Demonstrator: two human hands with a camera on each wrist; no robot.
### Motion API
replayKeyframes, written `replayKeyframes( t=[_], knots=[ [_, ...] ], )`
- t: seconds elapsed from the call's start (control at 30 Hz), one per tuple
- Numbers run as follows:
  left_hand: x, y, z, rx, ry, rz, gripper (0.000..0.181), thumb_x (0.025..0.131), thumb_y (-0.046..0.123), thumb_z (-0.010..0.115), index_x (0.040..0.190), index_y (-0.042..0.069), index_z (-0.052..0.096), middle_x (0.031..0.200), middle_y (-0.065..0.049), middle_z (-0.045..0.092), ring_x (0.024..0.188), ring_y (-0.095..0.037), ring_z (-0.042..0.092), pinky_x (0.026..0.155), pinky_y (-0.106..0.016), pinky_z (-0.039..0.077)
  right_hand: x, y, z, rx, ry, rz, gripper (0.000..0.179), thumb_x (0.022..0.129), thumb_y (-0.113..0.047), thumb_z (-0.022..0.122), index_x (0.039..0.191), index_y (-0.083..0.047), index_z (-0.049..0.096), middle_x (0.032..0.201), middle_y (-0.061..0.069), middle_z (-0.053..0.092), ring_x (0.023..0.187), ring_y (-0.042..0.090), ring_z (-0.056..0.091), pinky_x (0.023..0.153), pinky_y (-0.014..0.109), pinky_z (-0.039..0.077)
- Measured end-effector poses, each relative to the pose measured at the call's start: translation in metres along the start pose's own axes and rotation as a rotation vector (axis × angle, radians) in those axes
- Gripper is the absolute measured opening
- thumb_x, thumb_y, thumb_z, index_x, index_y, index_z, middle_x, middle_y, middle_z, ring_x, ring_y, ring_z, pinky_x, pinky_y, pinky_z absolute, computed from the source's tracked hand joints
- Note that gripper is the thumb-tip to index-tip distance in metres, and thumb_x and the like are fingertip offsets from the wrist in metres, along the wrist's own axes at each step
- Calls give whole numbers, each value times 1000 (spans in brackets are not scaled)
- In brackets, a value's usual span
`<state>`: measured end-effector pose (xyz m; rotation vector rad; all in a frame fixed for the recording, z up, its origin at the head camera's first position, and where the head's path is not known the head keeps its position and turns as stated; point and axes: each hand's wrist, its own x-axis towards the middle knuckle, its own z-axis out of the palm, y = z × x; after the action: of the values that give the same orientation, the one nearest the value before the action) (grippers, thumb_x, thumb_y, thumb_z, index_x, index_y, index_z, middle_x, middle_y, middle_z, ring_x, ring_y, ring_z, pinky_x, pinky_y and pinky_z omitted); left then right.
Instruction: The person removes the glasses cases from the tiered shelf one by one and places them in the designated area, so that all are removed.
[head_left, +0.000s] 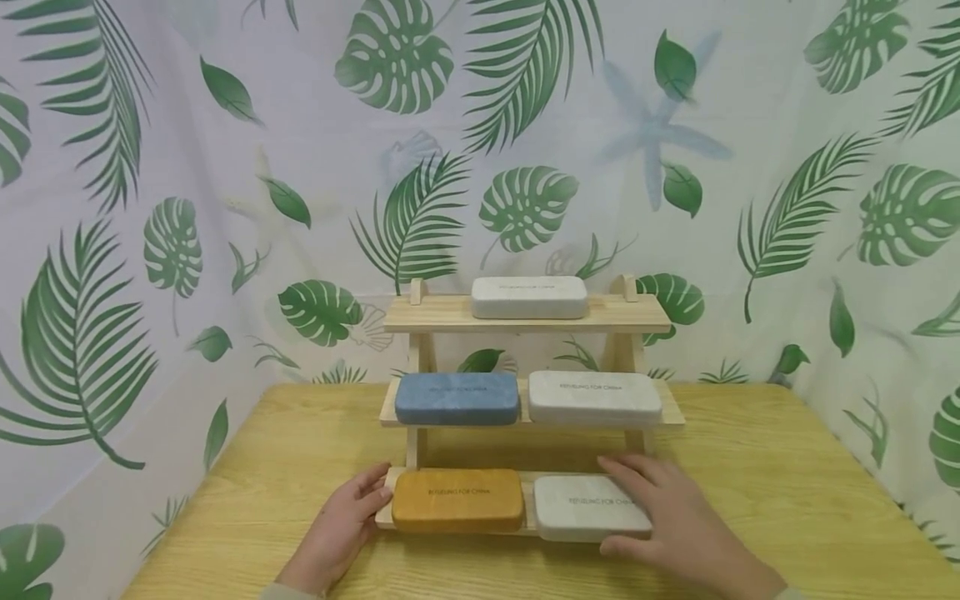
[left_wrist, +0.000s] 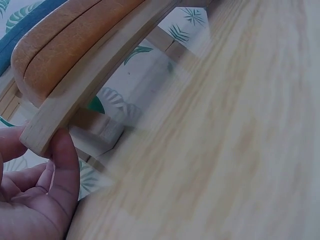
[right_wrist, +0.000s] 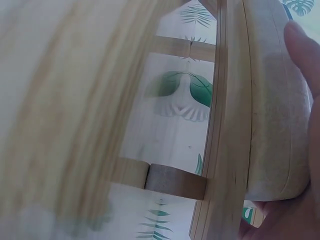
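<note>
My left hand (head_left: 341,521) pinches the left end of the lowest board of a three-tier wooden display rack (left_wrist: 75,95), with thumb and finger on either side of the board. Beside it on that board lies an orange glasses case (head_left: 457,502). My right hand (head_left: 675,525) grips the right end of a white glasses case (head_left: 581,504) on the same board, thumb along the front and fingers at the back. In the right wrist view, this white case (right_wrist: 275,110) sits against the board's edge, with part of the hand out of frame.
The middle board carries a blue glasses case (head_left: 456,398) and another white case (head_left: 596,398). A third white case (head_left: 528,298) lies on the top board. The rack stands on a wood-grain table (head_left: 300,442), in front of a leaf-patterned cloth backdrop (head_left: 300,125).
</note>
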<state>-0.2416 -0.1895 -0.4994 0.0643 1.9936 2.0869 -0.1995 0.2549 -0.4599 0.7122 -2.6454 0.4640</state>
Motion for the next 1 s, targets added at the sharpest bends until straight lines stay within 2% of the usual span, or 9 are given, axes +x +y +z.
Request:
replayKeyframes(
  t=[0.17, 0.4, 0.53, 0.73, 1.0],
  knots=[
    [2, 1, 0, 8, 0, 6, 63, 107, 24, 54, 157, -4, 28, 159, -31, 24, 145, -42, 26, 115, -56, 27, 0, -3, -1, -17, -13, 28, 101, 71, -73, 76, 150, -16, 51, 139, 10, 56, 121, 34, 51, 96, 61, 44],
    [2, 0, -2, 7, -38, -17, 68, 108, 28, 53, 157, -7, 22, 161, -31, 18, 146, -45, 23, 112, -54, 36, -1, -2, 2, -60, -44, 54, 101, 69, -77, 73, 150, -20, 52, 138, 6, 60, 116, 29, 54, 93, 55, 47],
    [1, -1, -3, 22, -48, -21, 71, 107, 31, 53, 156, -10, 22, 160, -33, 21, 146, -46, 22, 113, -56, 34, -1, -3, 5, -70, -42, 57, 97, 69, -76, 75, 147, -21, 56, 135, 3, 62, 112, 26, 54, 91, 50, 47],
    [0, -1, -1, 46, -64, -30, 74, 107, 34, 54, 155, -12, 21, 159, -34, 20, 147, -47, 18, 115, -61, 22, -2, -4, 4, -50, -54, 81, 90, 70, -76, 74, 142, -23, 61, 128, 0, 65, 110, 22, 54, 90, 49, 47],
    [-1, 0, -2, 51, -50, -28, 73, 107, 34, 53, 155, -11, 21, 159, -33, 22, 146, -45, 20, 115, -59, 26, -1, -4, 3, -42, -70, 108, 86, 72, -78, 72, 140, -25, 62, 126, -5, 64, 112, 21, 53, 92, 52, 46]
  ],
)
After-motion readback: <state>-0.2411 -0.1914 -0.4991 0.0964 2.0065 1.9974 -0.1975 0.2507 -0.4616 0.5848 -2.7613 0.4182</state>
